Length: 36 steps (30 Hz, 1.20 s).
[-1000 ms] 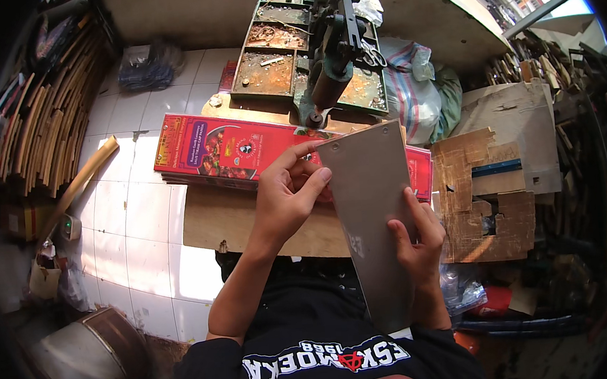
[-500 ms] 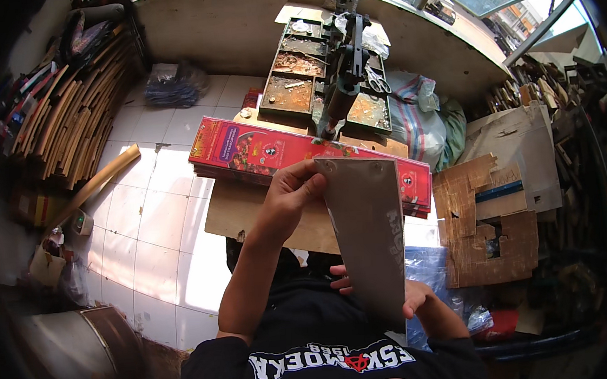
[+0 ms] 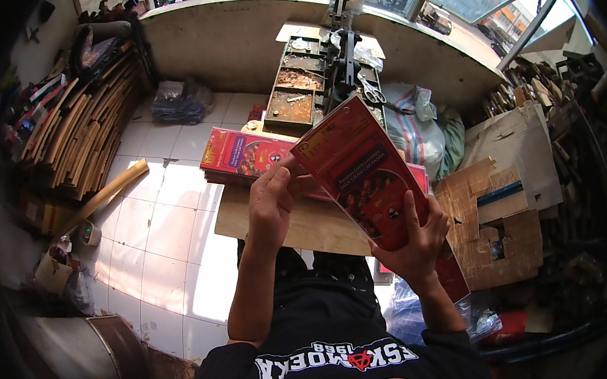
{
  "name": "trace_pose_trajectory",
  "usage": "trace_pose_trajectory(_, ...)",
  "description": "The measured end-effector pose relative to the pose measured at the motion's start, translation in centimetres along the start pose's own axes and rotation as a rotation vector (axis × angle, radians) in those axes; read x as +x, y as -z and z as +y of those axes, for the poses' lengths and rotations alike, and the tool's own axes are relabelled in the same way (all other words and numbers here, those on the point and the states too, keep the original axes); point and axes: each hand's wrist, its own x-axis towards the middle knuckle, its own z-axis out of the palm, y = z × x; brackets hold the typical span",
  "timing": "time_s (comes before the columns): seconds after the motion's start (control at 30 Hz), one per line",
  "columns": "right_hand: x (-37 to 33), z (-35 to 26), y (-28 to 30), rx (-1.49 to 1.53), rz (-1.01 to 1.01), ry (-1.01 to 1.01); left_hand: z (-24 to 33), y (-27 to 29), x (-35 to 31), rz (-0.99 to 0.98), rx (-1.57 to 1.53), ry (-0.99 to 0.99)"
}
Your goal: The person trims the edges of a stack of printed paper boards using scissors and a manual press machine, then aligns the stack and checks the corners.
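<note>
A long red printed panel (image 3: 347, 155) with food pictures is held tilted before me, its far end near the black press (image 3: 343, 70). My right hand (image 3: 416, 241) grips its lower half, thumb and fingers lying across the printed face. At the panel's upper left edge is my left hand (image 3: 270, 202), its fingers stretched out and partly hidden behind the panel, the thumb off its face. Behind it, a stack of similar red panels (image 3: 237, 152) lies on the wooden board (image 3: 277, 219); the held panel covers part of this stack.
Divided trays (image 3: 294, 105) with small bits flank the press, with scissors (image 3: 371, 90) on the right one. A striped sack (image 3: 412, 129) and torn cardboard (image 3: 504, 246) are at the right. Stacked wooden boards (image 3: 84, 127) stand at the left; clear plastic (image 3: 403, 313) lies low right.
The panel has turned from its plain grey back to its red printed face and tilted to the left. My right hand has moved up onto that face; my left hand has let go of the corner.
</note>
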Motion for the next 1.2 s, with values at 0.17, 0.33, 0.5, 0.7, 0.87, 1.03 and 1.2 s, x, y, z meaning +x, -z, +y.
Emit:
trace_pose_trajectory(0.17,-0.9,-0.6,-1.2,-0.039,0.058,-0.028,0.0,-0.3,-0.3,0.096,0.244,-0.041)
trace_pose_trajectory(0.33,-1.4,-0.7,-2.3,-0.040,0.084,-0.047,0.4,-1.2,0.1,0.140,0.281,-0.045)
trace_pose_trajectory(0.5,-1.2,-0.7,-3.3,-0.032,0.075,-0.065,0.0,-0.8,0.7,0.137,0.326,-0.049)
trace_pose_trajectory(0.7,-1.8,-0.4,-5.0,-0.008,0.007,-0.084,-1.4,0.8,1.1,0.151,0.326,0.036)
trace_pose_trajectory(0.87,-2.2,-0.4,-6.5,0.081,-0.096,-0.092,-2.7,2.7,1.1,0.248,0.316,0.081)
trace_pose_trajectory(1.03,-1.8,-0.1,-7.1,0.178,-0.251,-0.033,-3.6,5.7,-0.3,0.427,0.377,0.119)
trace_pose_trajectory(1.2,1.0,-0.1,-7.3,0.220,-0.384,0.112,-3.2,9.1,-4.0,0.605,0.337,0.190)
